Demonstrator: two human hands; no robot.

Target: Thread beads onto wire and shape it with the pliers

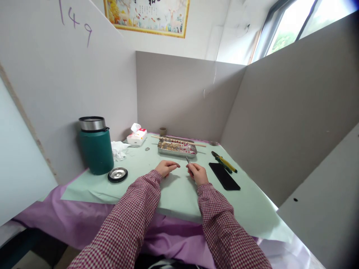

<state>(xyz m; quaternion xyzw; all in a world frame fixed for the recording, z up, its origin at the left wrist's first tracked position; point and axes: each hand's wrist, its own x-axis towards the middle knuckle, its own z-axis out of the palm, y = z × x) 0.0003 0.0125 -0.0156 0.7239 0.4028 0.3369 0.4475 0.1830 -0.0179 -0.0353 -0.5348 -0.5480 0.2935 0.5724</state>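
Both hands are just above the green-covered table, in front of a metal tray. My left hand [166, 168] has its fingers pressed together; something small and dark shows at the fingertips, too small to name. A short gap to the right, my right hand [198, 173] is closed around a slim metal tool [187, 160] that points up and away towards the tray. The shallow metal tray [176, 153] holds many tiny gold, red and pale pieces. Across its back lies a wooden stick [196, 144] with small red and pale bits along its middle.
A green flask [97, 151] stands left, its lid [117, 174] beside it. Tissues [137, 136] and a small cup [162, 131] are behind. Right of my right hand lie a black phone [224, 176] and yellow-handled pliers [227, 164]. Grey partitions [185, 93] enclose the table.
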